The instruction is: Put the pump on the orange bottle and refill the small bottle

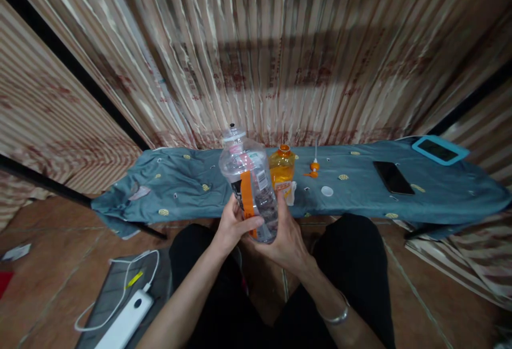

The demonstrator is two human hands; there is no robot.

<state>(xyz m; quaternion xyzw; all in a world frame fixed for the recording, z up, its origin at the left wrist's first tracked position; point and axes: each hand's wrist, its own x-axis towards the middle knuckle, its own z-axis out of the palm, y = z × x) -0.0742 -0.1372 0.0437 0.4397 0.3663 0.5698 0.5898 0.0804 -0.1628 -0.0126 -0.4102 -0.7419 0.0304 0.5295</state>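
Note:
A large clear plastic bottle [266, 208] with an orange-and-black label is held up between both hands, tilted with its top leaning away to the left. Around its lower left side wraps my left hand [237, 225], thumb across the label. My right hand [285, 234] grips the lower right side and base. Just behind it, an uncapped amber bottle [282, 165] of yellow liquid stands on the cloth-covered bench. A piece of white tissue or paper [293, 193] touches its lower side. To the right lie an orange pump head with a clear tube [314, 167] and a white round cap [327, 191].
The narrow bench has a blue-green cloth [188, 189]. On its right are a black phone [393, 178] and a blue-framed tablet [440, 149]. A white power bank [127, 319] with a cable sits at lower left. Dark metal poles and a striped curtain [256, 50] enclose the space.

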